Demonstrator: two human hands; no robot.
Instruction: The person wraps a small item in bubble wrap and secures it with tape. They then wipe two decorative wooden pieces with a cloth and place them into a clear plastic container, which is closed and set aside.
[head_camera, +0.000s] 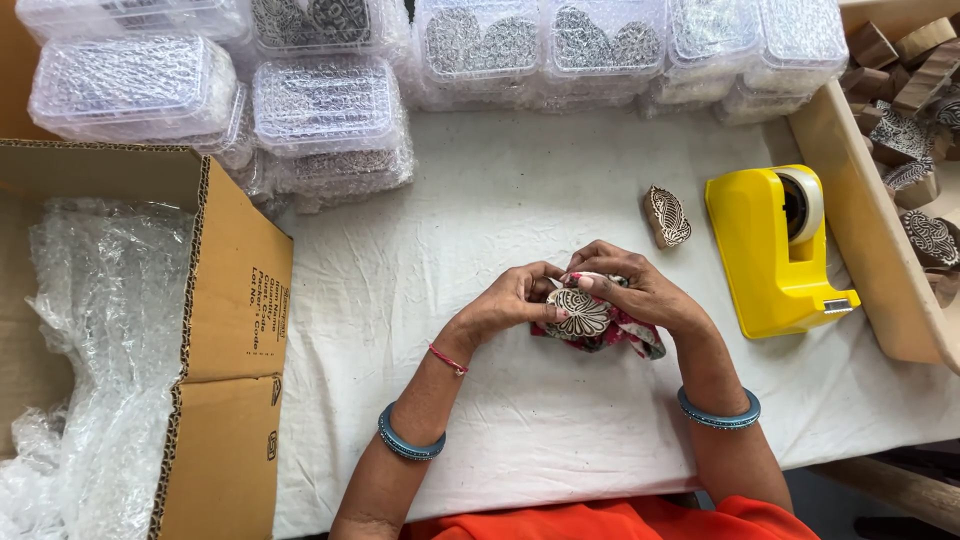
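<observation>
Carved block (580, 312) — gripped by both hands, left hand (510, 300), right hand (640, 290).

A yellow tape dispenser (770, 250) sits right on the cloth-covered worktop (500, 200), clear plastic boxes (320, 105) stacked behind, an open cardboard carton (235, 300) with bubble wrap (100, 330) left.
</observation>
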